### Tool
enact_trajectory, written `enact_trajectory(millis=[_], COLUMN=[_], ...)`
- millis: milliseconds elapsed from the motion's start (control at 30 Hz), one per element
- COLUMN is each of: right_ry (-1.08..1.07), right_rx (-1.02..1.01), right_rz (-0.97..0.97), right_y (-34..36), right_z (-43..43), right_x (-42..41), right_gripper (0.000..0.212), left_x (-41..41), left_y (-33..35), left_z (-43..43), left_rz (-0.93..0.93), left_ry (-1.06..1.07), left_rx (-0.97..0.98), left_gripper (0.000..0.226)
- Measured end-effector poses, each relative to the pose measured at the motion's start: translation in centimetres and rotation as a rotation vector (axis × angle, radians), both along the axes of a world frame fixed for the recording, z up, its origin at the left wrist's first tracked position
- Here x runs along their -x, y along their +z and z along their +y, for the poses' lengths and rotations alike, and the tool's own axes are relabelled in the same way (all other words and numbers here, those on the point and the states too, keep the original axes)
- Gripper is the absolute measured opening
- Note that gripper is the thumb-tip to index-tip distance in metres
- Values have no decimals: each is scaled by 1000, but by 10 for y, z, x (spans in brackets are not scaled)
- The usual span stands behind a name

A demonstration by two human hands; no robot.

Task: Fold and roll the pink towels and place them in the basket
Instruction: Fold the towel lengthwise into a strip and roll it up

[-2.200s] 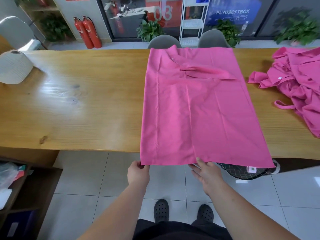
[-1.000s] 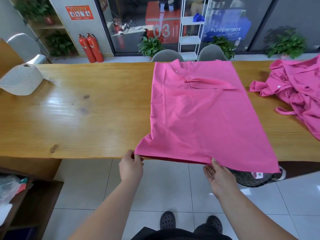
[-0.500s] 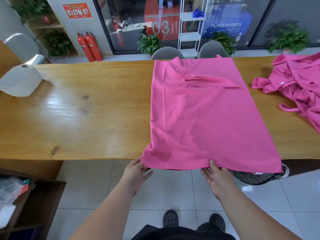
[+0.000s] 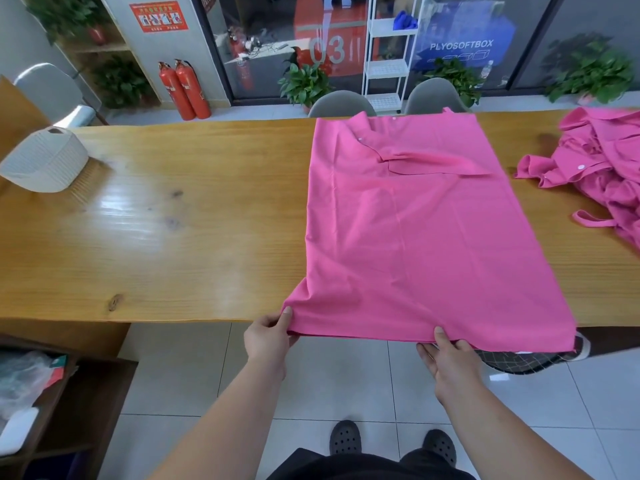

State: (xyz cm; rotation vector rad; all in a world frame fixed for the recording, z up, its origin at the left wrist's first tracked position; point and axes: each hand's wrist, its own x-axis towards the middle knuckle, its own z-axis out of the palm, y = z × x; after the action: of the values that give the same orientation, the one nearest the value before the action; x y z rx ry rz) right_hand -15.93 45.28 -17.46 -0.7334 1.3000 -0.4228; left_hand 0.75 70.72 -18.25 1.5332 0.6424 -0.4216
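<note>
A pink cloth [image 4: 415, 237] with a collar and buttons at its far end lies flat and folded lengthwise on the wooden table [image 4: 156, 230]. Its near hem hangs just past the table's front edge. My left hand [image 4: 268, 336] pinches the hem's left corner, thumb on top. My right hand [image 4: 450, 358] pinches the hem near its middle, thumb on top and fingers underneath. A white ribbed basket [image 4: 45, 161] sits tilted at the table's far left end.
A heap of more pink cloths [image 4: 602, 174] lies at the table's right end. Two grey chairs [image 4: 341, 103] stand behind the table. A dark mesh chair [image 4: 519, 362] sits under the front edge on the right; a low wooden shelf [image 4: 52, 403] stands at lower left.
My hands shifted apart along the near hem and lifted it slightly off the table's edge; the left corner now flares out to the left. The camera view rose and drifted.
</note>
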Motion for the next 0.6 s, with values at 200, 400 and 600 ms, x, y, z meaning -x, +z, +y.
enact_trajectory(millis=[200,400,600], right_ry=[68,79,-154], right_rx=[-133,-133,-166], right_rz=[-53,-21,-232], right_y=[1,9,26], right_z=[-7,-7,-18], right_x=[6,10,-2], right_gripper=[14,13,15], left_x=[-6,-14,-23], left_y=[-7,1,118], left_z=[9,4,-60], left_rz=[101,130,-318], left_ry=[-118,-234,-189], left_rx=[23,-81,448], left_gripper=[19,17,21])
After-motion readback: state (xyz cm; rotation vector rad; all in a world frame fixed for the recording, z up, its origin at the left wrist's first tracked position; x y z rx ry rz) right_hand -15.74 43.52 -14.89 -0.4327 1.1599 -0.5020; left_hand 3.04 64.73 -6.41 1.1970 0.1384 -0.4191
